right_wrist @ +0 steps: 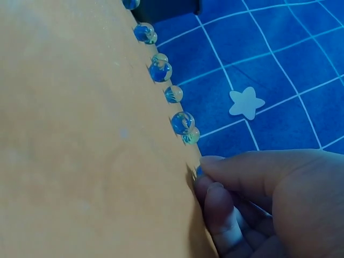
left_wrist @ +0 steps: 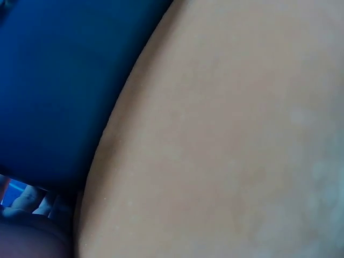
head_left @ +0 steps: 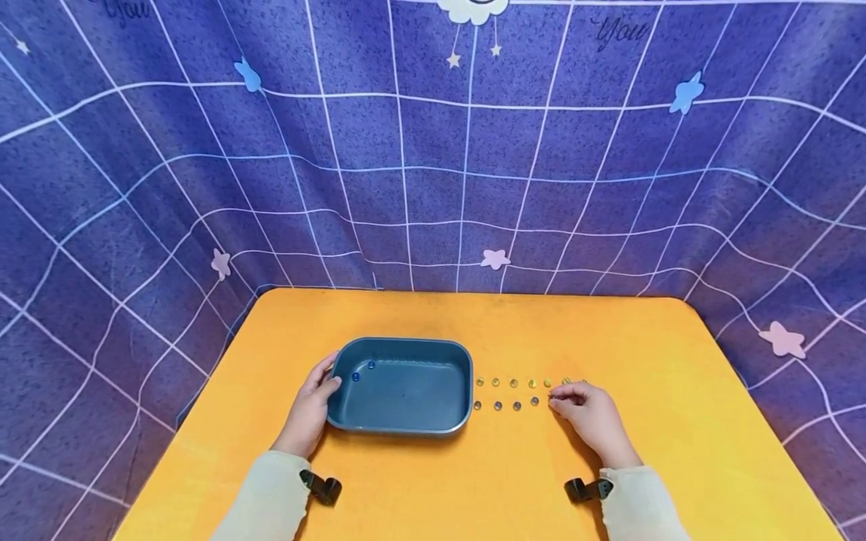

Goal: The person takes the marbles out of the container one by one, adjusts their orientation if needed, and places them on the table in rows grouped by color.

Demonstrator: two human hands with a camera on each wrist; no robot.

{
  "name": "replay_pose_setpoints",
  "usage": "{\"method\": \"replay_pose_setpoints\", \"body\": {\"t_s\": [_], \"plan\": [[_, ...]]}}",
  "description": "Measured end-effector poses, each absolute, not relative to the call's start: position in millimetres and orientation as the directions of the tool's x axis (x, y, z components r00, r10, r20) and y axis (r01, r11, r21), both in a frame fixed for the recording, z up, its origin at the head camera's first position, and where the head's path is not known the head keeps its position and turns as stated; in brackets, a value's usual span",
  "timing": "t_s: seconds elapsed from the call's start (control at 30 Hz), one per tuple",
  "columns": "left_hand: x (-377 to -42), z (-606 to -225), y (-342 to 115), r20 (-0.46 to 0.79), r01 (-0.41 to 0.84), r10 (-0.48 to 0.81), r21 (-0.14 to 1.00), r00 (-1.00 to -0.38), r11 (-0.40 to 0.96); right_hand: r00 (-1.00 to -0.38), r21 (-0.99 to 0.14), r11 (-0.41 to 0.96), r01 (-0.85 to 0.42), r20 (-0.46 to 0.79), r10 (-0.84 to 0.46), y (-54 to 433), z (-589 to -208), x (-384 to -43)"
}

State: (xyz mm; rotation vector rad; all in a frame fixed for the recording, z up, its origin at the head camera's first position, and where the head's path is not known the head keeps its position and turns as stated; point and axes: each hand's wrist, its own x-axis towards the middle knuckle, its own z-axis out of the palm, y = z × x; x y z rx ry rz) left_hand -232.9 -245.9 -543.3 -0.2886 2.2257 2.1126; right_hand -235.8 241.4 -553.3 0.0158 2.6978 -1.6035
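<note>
At the left end of a dark blue rectangular tub [head_left: 406, 402], my left hand [head_left: 307, 409] grips the wall, thumb over the rim. Two blue marbles [head_left: 355, 376] lie inside the tub near that thumb. To the tub's right, my right hand [head_left: 595, 417] pinches a blue marble [right_wrist: 199, 171] at the table surface, mostly hidden by the fingertips. It is at the right end of a front row of blue marbles [head_left: 517, 406]. Behind this runs a row of yellowish clear marbles [head_left: 513, 383], its right end partly covered by the hand.
The yellow-orange table [head_left: 406, 488] has rounded far corners. A purple-blue curtain [head_left: 433, 188] with a grid and stars hangs behind it and along both sides. Each wrist wears a small black camera, such as the right wrist camera [head_left: 587, 490].
</note>
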Motion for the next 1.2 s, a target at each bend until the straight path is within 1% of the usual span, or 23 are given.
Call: {"method": "replay_pose_setpoints", "body": {"t_s": [0.33,0.57,1.2], "plan": [[-232.1,-542.4,-245.3,-0.172,-0.177,-0.089,0.983,-0.981,0.048,-1.0,-0.87,0.492,0.025,-0.012,0.028,239.8,-554.7,-235.7],[-230.7,-540.4,-244.2,-0.172,-0.176,-0.083,0.983,-0.982,0.045,-1.0,-0.861,0.508,0.003,0.005,0.013,240.2,-557.5,-236.2],[-230.5,-541.8,-245.2,-0.17,-0.175,-0.096,0.983,-0.981,0.051,-0.999,-0.874,0.484,0.034,-0.022,0.031,238.3,-554.0,-234.4]]}}
